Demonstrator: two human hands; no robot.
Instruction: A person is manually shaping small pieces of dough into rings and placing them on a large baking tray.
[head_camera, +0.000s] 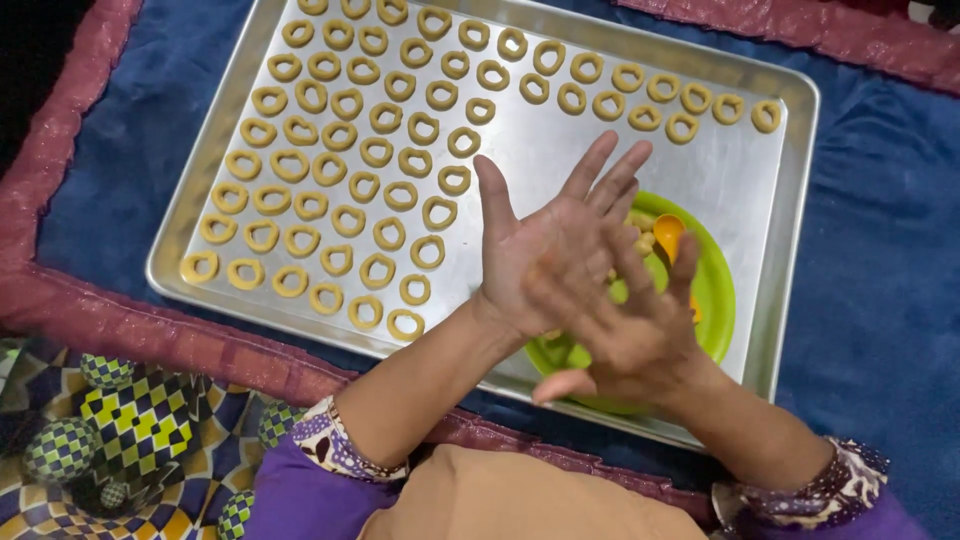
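Left hand (545, 250) and right hand (625, 320) pressed palm to palm, fingers spread, above green plate (715, 290) at tray's (740, 75) near right corner. Dough rings (330, 170) in rows toward left edge.

A large rectangular metal baking tray (530, 140) lies on a deep blue cloth (880, 250). Its left half is filled with tidy rows of small pale yellow dough rings (330, 160), each apart from its neighbours, and two more rows run along the far edge towards the right corner. The cloth has a shimmering dark red border (120, 325). At the lower left is a fabric (130, 430) printed with yellow, purple and green checks.
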